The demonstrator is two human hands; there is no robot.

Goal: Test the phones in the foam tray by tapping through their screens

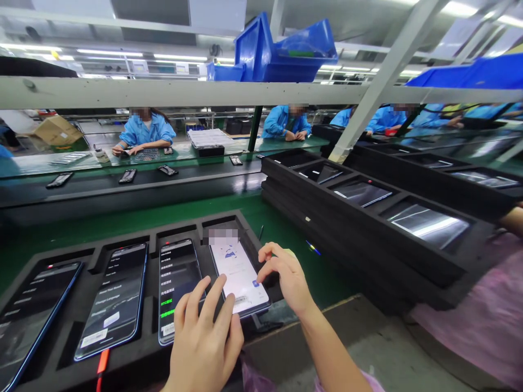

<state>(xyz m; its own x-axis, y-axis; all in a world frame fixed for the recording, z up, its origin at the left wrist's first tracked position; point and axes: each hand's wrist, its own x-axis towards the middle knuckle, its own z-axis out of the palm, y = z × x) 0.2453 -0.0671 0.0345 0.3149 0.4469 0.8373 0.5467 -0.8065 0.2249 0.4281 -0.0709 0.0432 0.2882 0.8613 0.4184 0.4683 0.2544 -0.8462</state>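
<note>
A smartphone with a lit white screen [241, 272] lies in the end slot of a black foam tray [196, 234]. My left hand [208, 332] is spread over its lower left side and the dark-screened phone [180, 283] beside it, holding nothing. At the white screen's lower right edge is my right hand [286, 275], bent fingers apart, a fingertip at a small blue icon. That dark phone shows a text list with green lines near the bottom. Farther left are another phone [116, 294] with a menu and a phone [36, 321] cut off by the frame.
A red cable [102, 367] runs to the second phone from the left. Stacked black foam trays [327, 234] with phones stand at right. Across the dark conveyor [196, 185], which carries several phone parts, people in blue work. Blue bins [281, 54] sit on an overhead beam.
</note>
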